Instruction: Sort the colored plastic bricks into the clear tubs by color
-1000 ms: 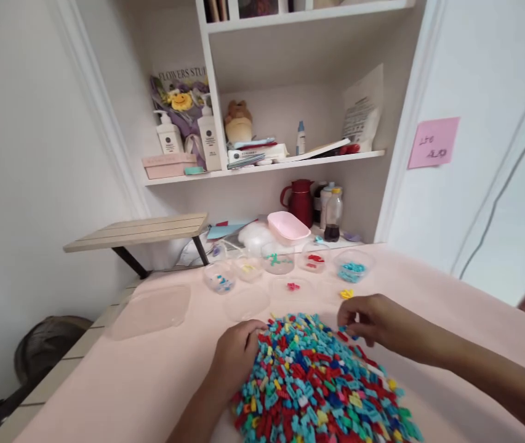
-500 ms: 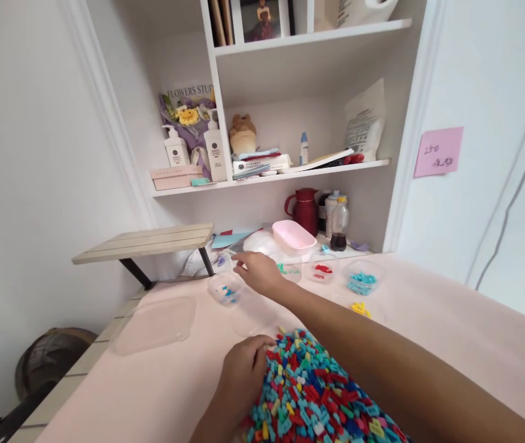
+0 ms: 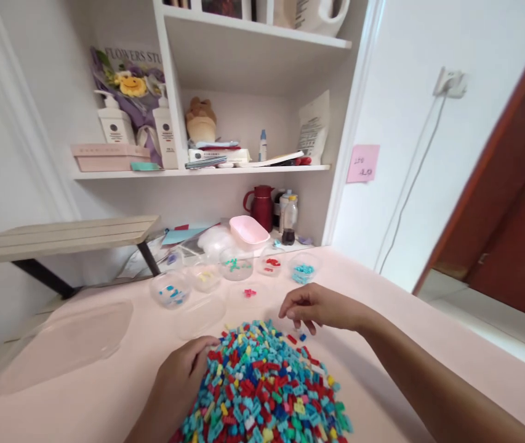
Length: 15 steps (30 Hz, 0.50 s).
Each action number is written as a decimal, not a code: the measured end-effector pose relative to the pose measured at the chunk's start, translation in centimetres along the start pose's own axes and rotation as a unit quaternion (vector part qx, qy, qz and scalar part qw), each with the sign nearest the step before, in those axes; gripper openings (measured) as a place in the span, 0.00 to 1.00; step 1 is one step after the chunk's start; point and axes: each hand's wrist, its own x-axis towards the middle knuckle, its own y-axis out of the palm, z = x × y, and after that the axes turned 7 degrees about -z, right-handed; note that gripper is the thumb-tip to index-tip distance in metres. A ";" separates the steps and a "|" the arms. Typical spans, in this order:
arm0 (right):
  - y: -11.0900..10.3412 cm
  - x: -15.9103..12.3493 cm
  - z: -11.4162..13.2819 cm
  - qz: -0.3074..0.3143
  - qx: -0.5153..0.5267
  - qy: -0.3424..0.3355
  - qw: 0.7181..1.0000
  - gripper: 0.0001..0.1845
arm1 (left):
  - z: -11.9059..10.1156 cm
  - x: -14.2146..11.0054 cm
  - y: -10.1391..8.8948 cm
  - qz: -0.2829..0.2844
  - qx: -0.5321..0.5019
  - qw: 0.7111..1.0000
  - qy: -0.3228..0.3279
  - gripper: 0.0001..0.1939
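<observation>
A large heap of small coloured plastic building bricks [image 3: 262, 381] lies on the pink tabletop in front of me. My left hand [image 3: 183, 372] rests against the heap's left edge, its fingers lying loosely over the bricks, with no brick visibly held. Over the far right edge of the heap hovers my right hand [image 3: 320, 307], palm down, fingers bent and apart, with nothing clearly between them. Just below its fingertips are a loose red brick [image 3: 292, 339] and a dark blue brick [image 3: 303, 337].
Clear tubs stand beyond the heap, holding blue bricks [image 3: 173, 294], pale yellow bricks [image 3: 205, 277], green bricks [image 3: 233, 264], red bricks [image 3: 272, 263] and turquoise bricks [image 3: 303, 272]. Pink bricks [image 3: 249, 293] sit nearer. Left are a clear lid [image 3: 77, 338] and a raised wooden stand [image 3: 63, 235].
My right hand has moved from above the tubs at the back left to the heap's far right edge. My left hand stays by the heap. The camera view has turned right.
</observation>
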 end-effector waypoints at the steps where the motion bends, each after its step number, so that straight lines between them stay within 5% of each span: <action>1: -0.6 -0.4 -1.1 0.007 0.001 0.019 1.000 0.13 | 0.1 0.1 0.1 -0.001 0.008 1.000 -0.001 0.17; 6: -1.2 -1.3 -4.6 -0.019 -0.014 0.027 0.999 0.13 | 0.4 0.4 0.1 -0.011 0.041 0.999 0.003 0.18; 15: -0.9 -2.2 -4.3 -0.038 -0.173 -0.004 0.984 0.23 | 0.7 0.7 0.1 -0.011 0.064 0.998 0.008 0.18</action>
